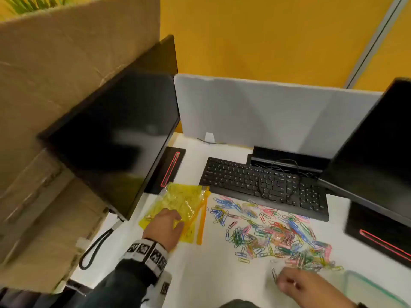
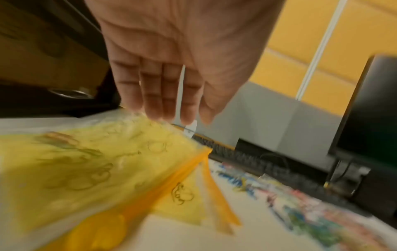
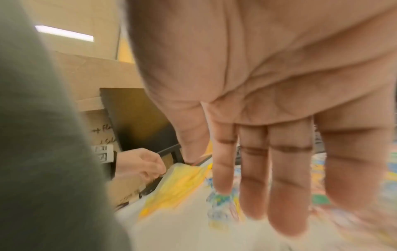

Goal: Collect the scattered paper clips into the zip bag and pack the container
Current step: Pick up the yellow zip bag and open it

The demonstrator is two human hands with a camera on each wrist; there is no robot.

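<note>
A yellow zip bag (image 1: 178, 201) with an orange zip strip lies on the white desk, left of centre, its mouth facing right. My left hand (image 1: 173, 220) rests on it; in the left wrist view its straight fingers (image 2: 169, 101) touch the bag (image 2: 96, 161) near its far edge. Several coloured paper clips (image 1: 266, 232) lie scattered to the right of the bag. My right hand (image 1: 287, 283) hovers at the pile's near edge, fingers (image 3: 268, 169) stretched out and empty, above the clips (image 3: 219, 202). A clear container (image 1: 355, 285) with a green rim sits at the bottom right.
A black keyboard (image 1: 255, 181) lies just behind the clips. Dark monitors stand at left (image 1: 115, 138) and right (image 1: 378, 141), with a cardboard box (image 1: 55, 85) further left. A grey divider (image 1: 266, 112) closes the back. A black cord loop (image 1: 95, 247) lies near the left edge.
</note>
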